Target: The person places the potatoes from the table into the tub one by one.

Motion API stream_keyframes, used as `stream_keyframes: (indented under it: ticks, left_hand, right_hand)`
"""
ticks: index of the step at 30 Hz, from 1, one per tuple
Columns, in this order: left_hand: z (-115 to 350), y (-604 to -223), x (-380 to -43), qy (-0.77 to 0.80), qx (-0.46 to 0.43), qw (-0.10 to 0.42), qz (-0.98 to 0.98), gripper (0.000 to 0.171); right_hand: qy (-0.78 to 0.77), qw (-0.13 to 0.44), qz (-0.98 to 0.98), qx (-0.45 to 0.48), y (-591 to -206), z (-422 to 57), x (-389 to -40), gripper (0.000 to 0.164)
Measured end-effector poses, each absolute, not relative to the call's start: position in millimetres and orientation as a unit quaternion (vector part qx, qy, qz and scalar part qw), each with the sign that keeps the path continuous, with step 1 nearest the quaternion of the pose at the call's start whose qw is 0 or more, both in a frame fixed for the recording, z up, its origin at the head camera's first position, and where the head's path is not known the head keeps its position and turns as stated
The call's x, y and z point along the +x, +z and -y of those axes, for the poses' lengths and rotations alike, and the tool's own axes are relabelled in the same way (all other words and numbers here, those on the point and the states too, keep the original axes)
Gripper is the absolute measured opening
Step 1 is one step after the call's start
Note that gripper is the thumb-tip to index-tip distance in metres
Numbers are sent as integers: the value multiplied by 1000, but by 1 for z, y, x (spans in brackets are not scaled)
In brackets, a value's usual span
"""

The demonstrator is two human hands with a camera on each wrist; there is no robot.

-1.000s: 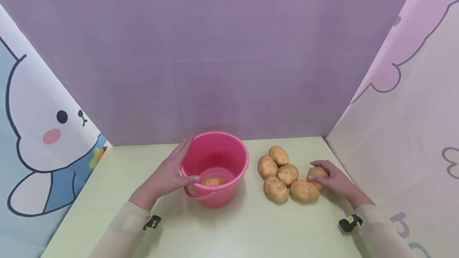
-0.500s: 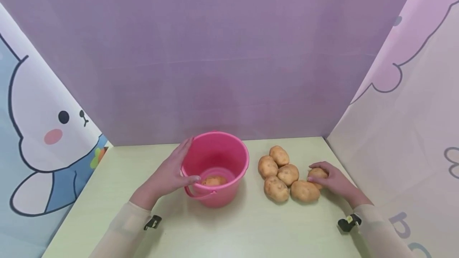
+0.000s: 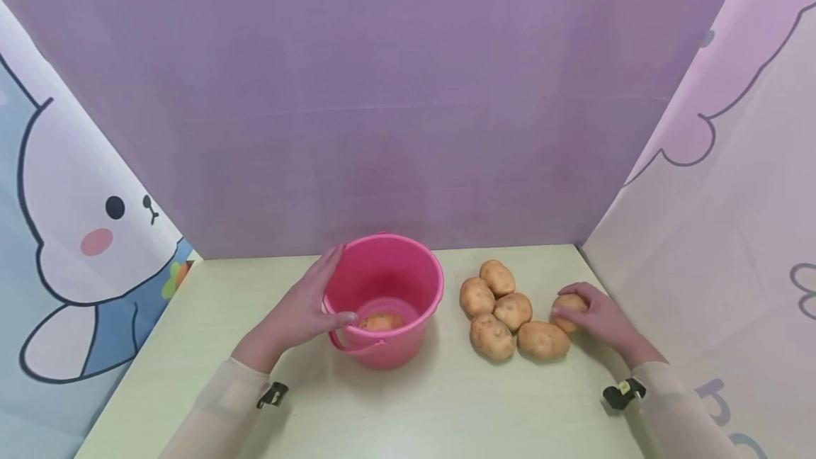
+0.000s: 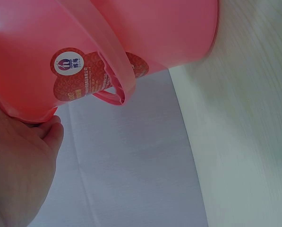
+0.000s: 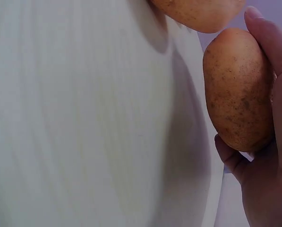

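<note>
A pink bucket [image 3: 408, 346] stands upright on the table, with one potato [image 3: 381, 321] lying inside at its bottom. My left hand [image 3: 295, 314] grips the bucket's left rim, thumb toward the near side. In the left wrist view the bucket's handle [image 4: 117, 56] hangs down its side near a red label [image 4: 79, 78]. At the right, my right hand [image 3: 602, 317] holds a potato [image 3: 569, 312] between thumb and fingers. The right wrist view shows this held potato [image 5: 239, 90] slightly off the table, close beside another potato [image 5: 202, 12].
Several more potatoes [image 3: 513, 312] lie in a cluster between the bucket and my right hand. The pale wooden table [image 3: 433, 409] is bounded by a purple back wall [image 3: 395, 105] and printed panels at left [image 3: 76, 197] and right [image 3: 720, 246].
My right hand has closed in around the rightmost potato and drawn it slightly up and to the right, apart from its neighbour. My left hand and the bucket stay in place.
</note>
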State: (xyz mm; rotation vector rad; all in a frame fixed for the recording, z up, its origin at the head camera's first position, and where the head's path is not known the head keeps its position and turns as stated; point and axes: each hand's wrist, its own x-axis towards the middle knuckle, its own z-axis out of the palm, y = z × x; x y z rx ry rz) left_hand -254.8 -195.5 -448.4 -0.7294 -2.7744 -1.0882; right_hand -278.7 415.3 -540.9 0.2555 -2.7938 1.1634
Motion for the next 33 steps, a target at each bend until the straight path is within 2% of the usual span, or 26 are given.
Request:
stream_keyframes:
  ticks: [7, 20, 33]
  left_hand:
    - [195, -449, -255, -355, -244, 40, 902, 129]
    - [195, -453, -256, -359, -246, 48, 899, 127]
    - [196, -452, -254, -357, -246, 50, 900, 127]
  right_hand:
    - [392, 75, 912, 92, -532, -413, -280, 43]
    - [429, 83, 892, 116, -516, -399, -287, 38]
    - [440, 79, 882, 151, -487, -368, -297, 40]
